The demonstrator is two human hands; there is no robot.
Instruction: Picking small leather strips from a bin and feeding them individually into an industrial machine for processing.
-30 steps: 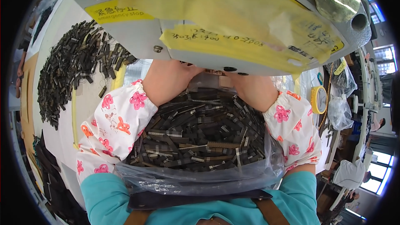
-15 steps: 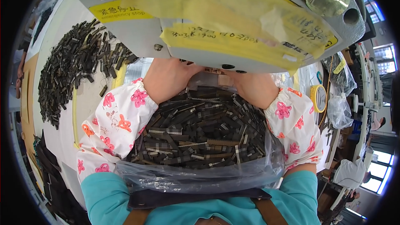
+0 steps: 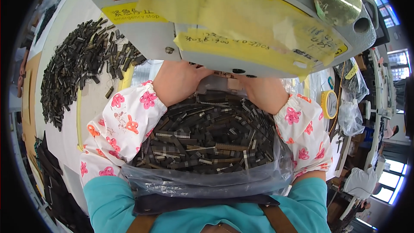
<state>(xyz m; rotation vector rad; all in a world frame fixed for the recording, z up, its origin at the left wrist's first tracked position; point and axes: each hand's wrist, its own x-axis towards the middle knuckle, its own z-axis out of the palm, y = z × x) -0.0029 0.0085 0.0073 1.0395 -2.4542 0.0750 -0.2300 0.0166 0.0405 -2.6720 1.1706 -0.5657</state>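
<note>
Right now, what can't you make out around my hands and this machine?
In the head view:
- Left hand and right hand: most fingers hidden by the machine's overhang, so each grip is unclear.
- Lower dark strips: covered by the top ones.
- Machine's upper part: cut off by the picture's top edge.

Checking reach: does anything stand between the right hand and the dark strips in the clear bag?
Nothing visible blocks the right hand from the dark strips; the clear bag looks open above them. The grey machine housing hides that hand's fingertips.
</note>
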